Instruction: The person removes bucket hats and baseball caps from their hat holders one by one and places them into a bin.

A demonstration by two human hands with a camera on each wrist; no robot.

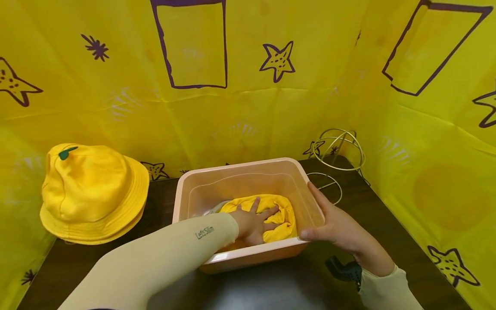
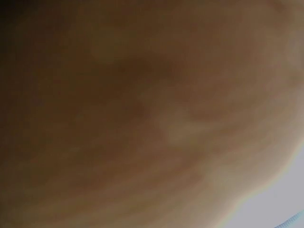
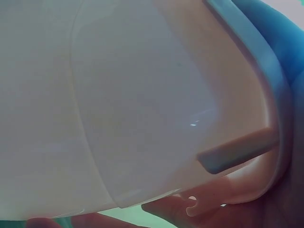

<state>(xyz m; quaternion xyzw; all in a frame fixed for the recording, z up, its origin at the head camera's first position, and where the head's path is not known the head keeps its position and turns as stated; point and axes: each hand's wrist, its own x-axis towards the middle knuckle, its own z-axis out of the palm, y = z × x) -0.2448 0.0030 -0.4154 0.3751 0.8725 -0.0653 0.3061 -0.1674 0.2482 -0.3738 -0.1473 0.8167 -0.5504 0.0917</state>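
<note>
The fingers (image 1: 267, 212) of the left hand (image 1: 253, 224) are spread flat, pressing the yellow cloth (image 1: 277, 215) down in the bottom of the pink tub (image 1: 201, 189) on the table (image 1: 387, 215). I think it is best to push softly and evenly so the cloth stays low. The right hand (image 1: 341, 228) lies straight along the tub's right wall, holding it steady. The left arm reaches in over the near rim. A yellow hat (image 1: 93, 193) sits well to the left.

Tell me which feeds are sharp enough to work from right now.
Head view: sharp, evenly lit, left hand on the yellow cloth in the tub. Left wrist: all brown blur. Right wrist: soft, bluish cast, filled by the tub wall, small glare spot.
</note>
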